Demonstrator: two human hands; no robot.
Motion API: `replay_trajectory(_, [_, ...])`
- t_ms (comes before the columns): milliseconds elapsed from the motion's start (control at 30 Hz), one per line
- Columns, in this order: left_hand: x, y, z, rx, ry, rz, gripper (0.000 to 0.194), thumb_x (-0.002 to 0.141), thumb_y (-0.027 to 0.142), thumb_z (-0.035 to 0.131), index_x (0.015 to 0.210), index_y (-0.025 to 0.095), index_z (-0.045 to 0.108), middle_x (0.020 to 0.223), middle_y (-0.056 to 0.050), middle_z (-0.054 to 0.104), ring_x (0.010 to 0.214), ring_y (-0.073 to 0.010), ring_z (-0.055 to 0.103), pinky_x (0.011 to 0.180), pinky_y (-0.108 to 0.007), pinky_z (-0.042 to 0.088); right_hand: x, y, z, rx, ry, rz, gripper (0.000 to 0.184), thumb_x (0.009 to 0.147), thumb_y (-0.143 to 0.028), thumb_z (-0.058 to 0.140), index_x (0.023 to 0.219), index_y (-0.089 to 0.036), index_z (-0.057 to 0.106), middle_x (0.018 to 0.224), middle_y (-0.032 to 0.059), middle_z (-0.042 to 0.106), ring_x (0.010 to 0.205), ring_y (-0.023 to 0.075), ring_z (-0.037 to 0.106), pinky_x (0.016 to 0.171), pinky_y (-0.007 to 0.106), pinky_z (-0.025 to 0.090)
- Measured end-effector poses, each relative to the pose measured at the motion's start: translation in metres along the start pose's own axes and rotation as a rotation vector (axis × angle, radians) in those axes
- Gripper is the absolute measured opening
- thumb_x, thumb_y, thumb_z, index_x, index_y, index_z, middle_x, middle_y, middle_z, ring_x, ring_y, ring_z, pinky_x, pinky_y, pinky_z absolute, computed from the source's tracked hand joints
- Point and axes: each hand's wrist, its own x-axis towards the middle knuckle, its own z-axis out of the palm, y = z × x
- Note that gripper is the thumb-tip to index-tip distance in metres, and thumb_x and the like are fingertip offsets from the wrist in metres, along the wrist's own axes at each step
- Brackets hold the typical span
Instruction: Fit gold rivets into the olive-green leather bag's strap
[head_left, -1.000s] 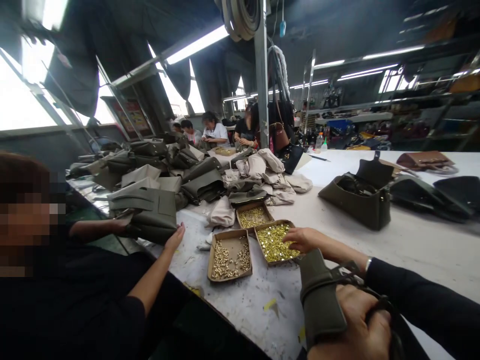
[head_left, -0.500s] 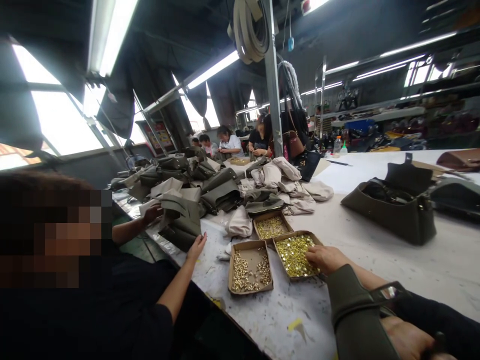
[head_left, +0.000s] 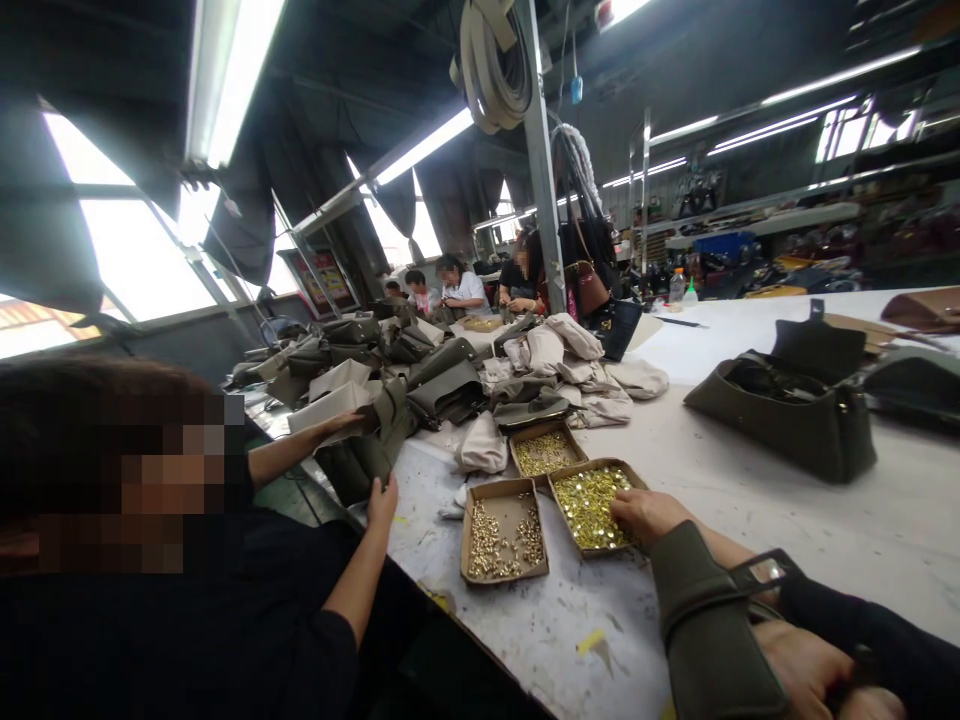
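Observation:
My right hand (head_left: 649,512) reaches from the right into a cardboard tray of shiny gold fittings (head_left: 589,500), fingers curled down among them; what they pinch is too small to see. My left hand (head_left: 806,670) at the bottom right grips an olive leather strap piece (head_left: 705,630) with a metal buckle, partly cut off by the frame edge. Two more trays sit beside it: one with duller studs (head_left: 502,535) and one further back (head_left: 541,450).
A co-worker in black at the left holds an olive bag part (head_left: 360,450) at the table edge. Olive and beige bag pieces (head_left: 450,380) are heaped behind the trays. An open olive handbag (head_left: 795,420) stands on the white table (head_left: 750,510). A steel pole (head_left: 544,180) rises beyond; more people sit far back.
My view lifted and turned a little left. My right hand stays in the gold tray. The co-worker turned the olive bag part more upright and drew it nearer.

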Motion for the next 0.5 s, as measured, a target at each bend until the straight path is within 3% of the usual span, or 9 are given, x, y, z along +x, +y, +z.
replay_trajectory(200, [-0.016,-0.009,-0.01,0.012,0.08,-0.084,0.052,0.076,0.074,0.064,0.047,0.033,0.053,0.038,0.001,0.048,0.08,-0.0208,0.078,0.059,-0.023,0.057,0.0,0.007,0.002,0.098,0.094,-0.016,0.012,0.09,-0.011,0.06,0.092,-0.02,0.067,0.098,0.0068,0.066,0.086,0.021,0.062,0.07,0.027,0.041])
replay_trajectory(333, [-0.003,-0.019,-0.007,0.03,0.124,-0.149,0.058,0.081,0.073,0.059,0.044,0.031,0.043,0.039,0.001,0.047,0.084,-0.0214,0.078,0.066,-0.027,0.059,0.003,0.013,0.007,0.2,0.149,-0.004,0.009,0.084,-0.01,0.058,0.083,-0.019,0.06,0.082,0.0026,0.065,0.074,0.0183,0.059,0.068,0.026,0.04])
replay_trajectory(500, [0.015,-0.012,0.008,0.015,0.079,-0.224,0.06,0.084,0.064,0.059,0.041,0.031,0.035,0.045,-0.001,0.057,0.104,-0.0145,0.074,0.081,-0.019,0.056,0.003,0.014,0.013,0.328,0.212,0.02,0.006,0.08,-0.024,0.055,0.076,-0.02,0.057,0.07,-0.0007,0.06,0.063,0.0167,0.052,0.06,0.026,0.037])
